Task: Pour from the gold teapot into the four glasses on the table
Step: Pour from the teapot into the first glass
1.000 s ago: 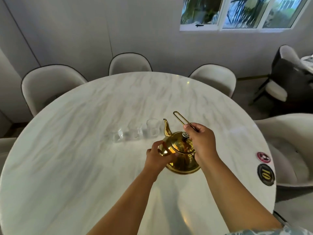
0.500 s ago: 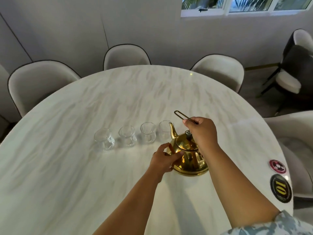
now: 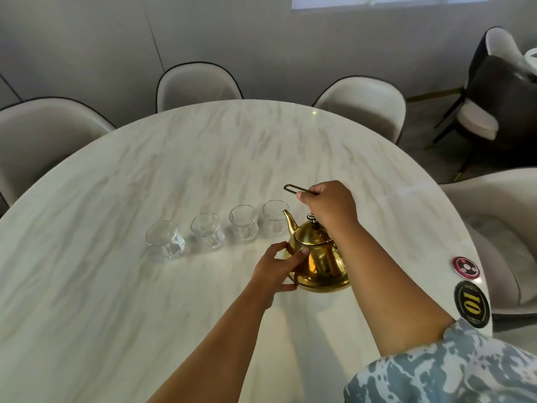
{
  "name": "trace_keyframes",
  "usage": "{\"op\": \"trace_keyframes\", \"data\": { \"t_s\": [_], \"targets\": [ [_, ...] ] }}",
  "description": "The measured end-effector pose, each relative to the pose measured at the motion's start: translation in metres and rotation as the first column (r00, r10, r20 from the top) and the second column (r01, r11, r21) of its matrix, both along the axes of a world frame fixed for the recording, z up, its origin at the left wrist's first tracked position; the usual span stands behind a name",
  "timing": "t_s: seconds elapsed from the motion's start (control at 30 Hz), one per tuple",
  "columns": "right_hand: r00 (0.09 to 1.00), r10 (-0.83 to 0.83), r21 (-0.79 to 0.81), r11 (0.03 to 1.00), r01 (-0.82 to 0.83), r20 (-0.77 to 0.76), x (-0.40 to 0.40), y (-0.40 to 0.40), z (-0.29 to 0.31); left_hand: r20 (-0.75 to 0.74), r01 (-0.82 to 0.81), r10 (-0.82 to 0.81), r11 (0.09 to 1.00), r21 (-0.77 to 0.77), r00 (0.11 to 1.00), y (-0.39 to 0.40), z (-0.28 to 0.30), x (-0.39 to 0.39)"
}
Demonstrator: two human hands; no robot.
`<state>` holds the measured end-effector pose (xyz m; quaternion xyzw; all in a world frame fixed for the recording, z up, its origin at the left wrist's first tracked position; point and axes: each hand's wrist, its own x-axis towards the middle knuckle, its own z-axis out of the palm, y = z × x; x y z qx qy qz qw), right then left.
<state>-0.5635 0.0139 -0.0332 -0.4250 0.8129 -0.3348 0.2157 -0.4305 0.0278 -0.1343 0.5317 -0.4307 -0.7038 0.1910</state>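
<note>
Hands: 2 | right hand fisted round wire handle above teapot | left hand cupped on teapot's left side | teapot: 1, gold, right of centre frame, spout beside nearest glass | glasses: 4, row leftward, well apart from table edge | 2 round discs at right rim | wide bare marble left and below

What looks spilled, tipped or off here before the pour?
Nothing stands out. The four glasses stand upright in a row, no liquid visible in them; no spill on the marble table. The gold teapot sits upright between left hand and right hand.
</note>
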Motion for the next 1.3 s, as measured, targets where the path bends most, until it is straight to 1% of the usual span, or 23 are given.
{"op": "trace_keyframes", "data": {
  "t_s": [0.13,0.23,0.43,0.93,1.3],
  "targets": [
    [1.000,0.007,0.031,0.999,-0.007,-0.006,0.001,-0.006,0.009,-0.032,0.010,-0.010,1.000,-0.001,0.999,-0.002,0.003,0.001],
    [0.998,0.038,0.064,0.997,-0.035,-0.048,0.004,-0.011,0.014,-0.045,0.020,-0.020,1.000,-0.004,0.999,-0.003,0.005,0.001],
    [0.996,0.039,0.110,0.994,-0.030,-0.085,0.007,-0.019,0.019,-0.032,0.062,-0.062,0.998,-0.009,0.998,-0.004,0.009,0.002],
    [0.988,0.072,0.170,0.984,-0.048,-0.134,0.011,-0.028,0.027,-0.048,0.076,-0.077,0.997,-0.014,0.996,-0.004,0.014,0.007],
    [0.982,0.082,0.191,0.980,-0.048,-0.172,0.011,-0.036,0.030,-0.024,0.083,-0.084,0.996,-0.033,0.996,-0.007,0.019,0.009]
  ]
}}
